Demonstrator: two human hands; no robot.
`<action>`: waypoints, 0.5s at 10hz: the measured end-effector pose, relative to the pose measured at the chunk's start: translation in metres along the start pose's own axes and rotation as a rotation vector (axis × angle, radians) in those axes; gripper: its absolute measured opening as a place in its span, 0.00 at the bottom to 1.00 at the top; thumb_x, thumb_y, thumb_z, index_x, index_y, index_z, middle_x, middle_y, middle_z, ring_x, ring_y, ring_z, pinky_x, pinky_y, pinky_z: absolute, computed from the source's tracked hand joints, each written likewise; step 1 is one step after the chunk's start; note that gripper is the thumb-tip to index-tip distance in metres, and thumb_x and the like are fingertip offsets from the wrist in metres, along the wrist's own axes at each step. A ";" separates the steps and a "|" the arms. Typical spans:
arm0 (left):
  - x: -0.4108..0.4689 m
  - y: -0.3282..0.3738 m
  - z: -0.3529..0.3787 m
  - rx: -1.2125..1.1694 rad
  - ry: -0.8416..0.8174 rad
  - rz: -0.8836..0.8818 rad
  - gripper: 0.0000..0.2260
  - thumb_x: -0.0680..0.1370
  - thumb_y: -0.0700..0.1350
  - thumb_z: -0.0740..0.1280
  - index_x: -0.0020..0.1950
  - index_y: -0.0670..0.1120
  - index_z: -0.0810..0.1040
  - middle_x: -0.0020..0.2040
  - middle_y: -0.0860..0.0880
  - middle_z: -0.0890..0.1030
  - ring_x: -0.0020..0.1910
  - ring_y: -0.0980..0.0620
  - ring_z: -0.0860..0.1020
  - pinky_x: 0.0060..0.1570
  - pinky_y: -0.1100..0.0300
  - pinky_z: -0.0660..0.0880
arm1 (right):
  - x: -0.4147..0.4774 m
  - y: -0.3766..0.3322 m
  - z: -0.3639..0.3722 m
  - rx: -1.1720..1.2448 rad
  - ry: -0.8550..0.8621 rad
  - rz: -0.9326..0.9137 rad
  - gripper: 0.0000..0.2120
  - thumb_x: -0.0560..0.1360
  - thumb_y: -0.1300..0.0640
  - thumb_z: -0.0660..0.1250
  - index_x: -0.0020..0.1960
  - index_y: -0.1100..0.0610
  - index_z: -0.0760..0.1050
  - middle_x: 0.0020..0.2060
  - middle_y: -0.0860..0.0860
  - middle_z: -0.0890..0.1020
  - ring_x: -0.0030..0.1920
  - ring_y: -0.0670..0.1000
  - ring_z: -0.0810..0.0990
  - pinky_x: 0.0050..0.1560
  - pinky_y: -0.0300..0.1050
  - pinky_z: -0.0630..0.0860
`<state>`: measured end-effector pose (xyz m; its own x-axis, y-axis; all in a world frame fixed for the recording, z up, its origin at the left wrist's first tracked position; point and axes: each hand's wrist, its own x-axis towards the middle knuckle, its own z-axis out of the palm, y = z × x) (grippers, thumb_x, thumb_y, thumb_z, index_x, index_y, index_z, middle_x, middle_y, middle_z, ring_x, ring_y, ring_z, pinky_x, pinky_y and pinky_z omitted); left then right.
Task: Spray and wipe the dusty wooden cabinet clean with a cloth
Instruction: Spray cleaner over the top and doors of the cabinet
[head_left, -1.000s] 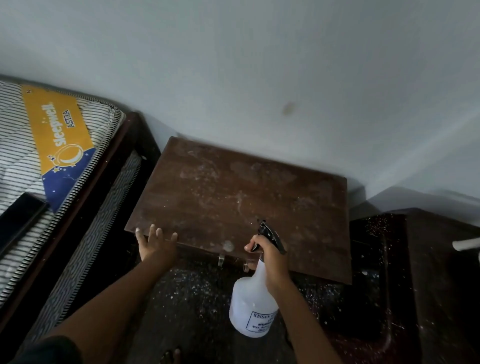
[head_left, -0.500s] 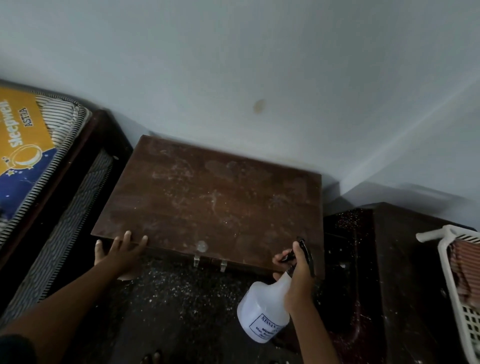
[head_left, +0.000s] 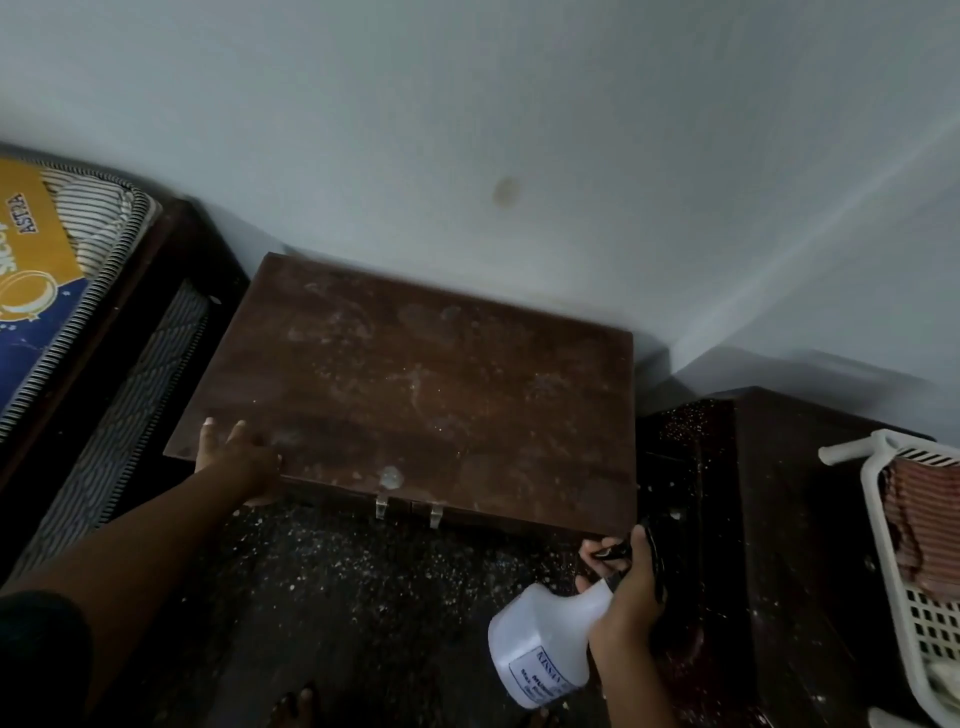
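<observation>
The wooden cabinet (head_left: 415, 395) stood against the pale wall (head_left: 467, 130), between a bed on the left and a dark piece of furniture (head_left: 779, 519) on the right. Its brown top was covered with pale dust marks and smears, and two small clear handles (head_left: 382, 506) showed under its front edge.

The left hand (head_left: 234, 457) rested on the front left corner of the cabinet top. Its fingers were stretched out quite straight over the wood and it held nothing.

The right hand (head_left: 628, 597) was just in front of the front right corner of the cabinet, a little lower than the top. Its fingers were curled round the neck of a white spray bottle (head_left: 540, 649), at the black trigger head. The bottle was tilted, with its body down to the left over the floor and its head up toward the cabinet corner. A label with dark print was on its side, too blurred to read fully.

The floor (head_left: 337, 597) before the cabinet was dark and speckled with white. On the bed lay a striped mattress (head_left: 104, 249) with a yellow and blue label. At the right edge stood a white plastic basket (head_left: 883, 519) with a reddish striped fabric (head_left: 919, 514) inside.
</observation>
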<state>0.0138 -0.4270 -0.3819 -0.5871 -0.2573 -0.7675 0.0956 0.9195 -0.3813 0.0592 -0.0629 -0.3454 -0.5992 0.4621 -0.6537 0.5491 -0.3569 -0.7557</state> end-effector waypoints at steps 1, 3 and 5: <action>0.006 0.004 0.001 -0.036 0.023 0.000 0.21 0.79 0.55 0.53 0.72 0.58 0.64 0.76 0.50 0.57 0.76 0.45 0.48 0.70 0.35 0.45 | 0.007 0.024 -0.015 -0.026 0.042 0.051 0.15 0.78 0.46 0.60 0.40 0.57 0.71 0.43 0.54 0.79 0.50 0.55 0.77 0.41 0.48 0.73; 0.011 0.004 0.004 -0.094 0.026 -0.009 0.20 0.79 0.53 0.54 0.72 0.57 0.65 0.76 0.50 0.58 0.76 0.44 0.47 0.71 0.36 0.45 | 0.004 0.041 -0.015 -0.065 0.114 0.126 0.18 0.78 0.48 0.62 0.36 0.59 0.72 0.35 0.55 0.77 0.42 0.54 0.77 0.53 0.57 0.69; 0.010 0.004 0.004 -0.097 0.034 -0.002 0.21 0.79 0.53 0.55 0.72 0.56 0.65 0.76 0.49 0.57 0.77 0.45 0.47 0.71 0.37 0.45 | 0.002 0.053 -0.012 -0.228 0.005 0.063 0.17 0.78 0.49 0.63 0.39 0.63 0.76 0.38 0.56 0.82 0.45 0.53 0.80 0.38 0.51 0.75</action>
<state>0.0119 -0.4271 -0.3928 -0.6146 -0.2508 -0.7480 0.0168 0.9438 -0.3302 0.0944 -0.0715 -0.3865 -0.5575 0.4489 -0.6984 0.7026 -0.1930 -0.6849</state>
